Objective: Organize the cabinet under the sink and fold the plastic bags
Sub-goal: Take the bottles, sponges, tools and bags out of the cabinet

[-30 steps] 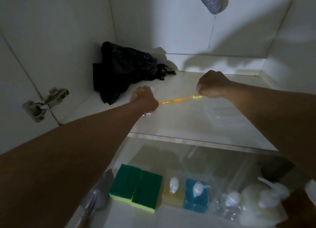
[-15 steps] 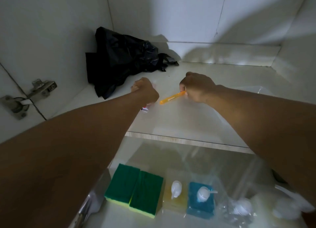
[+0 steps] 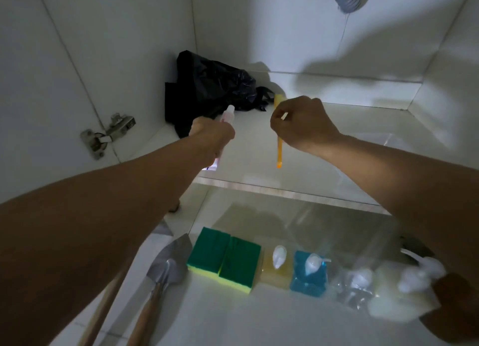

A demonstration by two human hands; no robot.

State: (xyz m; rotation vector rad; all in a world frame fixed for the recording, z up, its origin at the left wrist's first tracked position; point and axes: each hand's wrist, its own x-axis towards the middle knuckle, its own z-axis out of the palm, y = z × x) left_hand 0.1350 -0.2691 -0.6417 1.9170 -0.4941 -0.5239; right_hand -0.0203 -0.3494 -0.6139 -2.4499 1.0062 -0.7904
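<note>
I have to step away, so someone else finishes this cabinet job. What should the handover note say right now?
Left hand: grip closed round a white tube, above the cabinet floor.
Right hand: grip pinching an orange toothbrush, held upright, clear of the floor.
Black bag: crumpled in the back left corner, not folded.
On the floor outside: two sponges, soap bottles, clear bags, trowels.
Done: cabinet mostly emptied.
Left: place tube and toothbrush, fold the bags, put things back.
</note>
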